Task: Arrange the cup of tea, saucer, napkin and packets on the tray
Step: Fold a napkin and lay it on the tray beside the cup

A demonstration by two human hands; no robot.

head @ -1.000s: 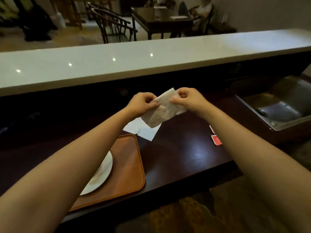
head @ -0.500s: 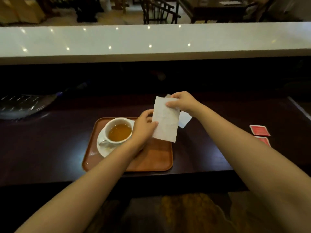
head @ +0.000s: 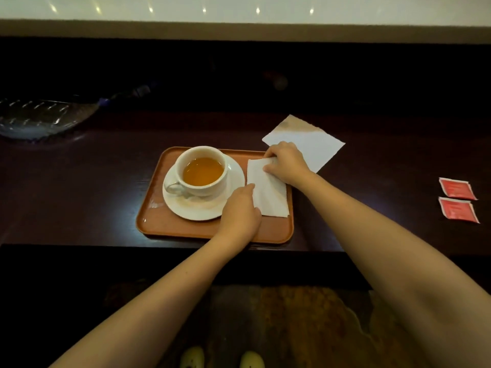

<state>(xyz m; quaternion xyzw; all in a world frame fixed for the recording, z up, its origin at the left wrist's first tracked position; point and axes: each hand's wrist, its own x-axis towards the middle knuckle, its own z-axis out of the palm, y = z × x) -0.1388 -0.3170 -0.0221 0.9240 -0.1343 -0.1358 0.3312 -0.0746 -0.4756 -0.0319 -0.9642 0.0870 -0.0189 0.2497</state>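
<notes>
An orange-brown tray [head: 186,229] lies on the dark counter. On its left half a white cup of tea [head: 203,171] stands on a white saucer [head: 196,208], handle to the left. A folded white napkin [head: 268,192] lies flat on the tray's right half. My left hand [head: 240,213] presses its near left edge. My right hand [head: 285,162] pinches its far right corner. Two red packets [head: 457,199] lie on the counter far to the right, off the tray.
A second white napkin [head: 310,144] lies unfolded on the counter just behind the tray's right corner. A glass dish [head: 39,118] sits at the far left. A raised white bar top [head: 239,11] runs along the back. The counter's front edge is just below the tray.
The napkin was held up in the air between both hands; now it lies flat on the tray's right half with both hands on it. The view has tilted down onto the tray.
</notes>
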